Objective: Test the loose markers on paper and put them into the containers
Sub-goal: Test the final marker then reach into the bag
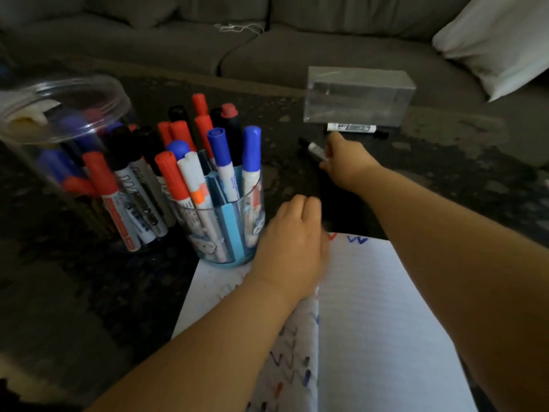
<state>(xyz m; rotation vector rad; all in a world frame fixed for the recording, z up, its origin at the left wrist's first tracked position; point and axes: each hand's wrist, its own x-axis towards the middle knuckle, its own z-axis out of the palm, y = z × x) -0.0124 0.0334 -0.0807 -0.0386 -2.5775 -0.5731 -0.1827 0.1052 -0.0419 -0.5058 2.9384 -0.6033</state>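
Nearby on the left, two see-through containers stand on the dark desk (445, 162). The blue-based cup (228, 230) is crowded with upright markers (221, 156), their caps blue, red, black and one orange-banded; its foot touches the far-left corner of the lined paper (383, 316). Just left of it the tall clear jar (71, 162) also holds red, blue and black markers, with a clear lid (64, 107) sitting tilted on top and something pale resting on that lid.

Farther back, near the desk's far edge, an upturned clear box (358, 96) stands alone, and a loose marker (352, 128) with a white label and black cap lies flat right in front of it.

The right hand (346, 165) reaches across the desk and pinches a black-tipped marker (315, 150) between curled fingers, just short of the one lying by the box. The left hand (292, 242) rests palm down on the top left of the paper, fingers curled loosely and holding nothing, beside the cup.

The paper bears red and blue zigzag marks along its top edge and left page. Dark bare desk lies between cup and box and to the right of the box. Beyond the desk runs a grey sofa (208, 40) with a white pillow (502, 40).
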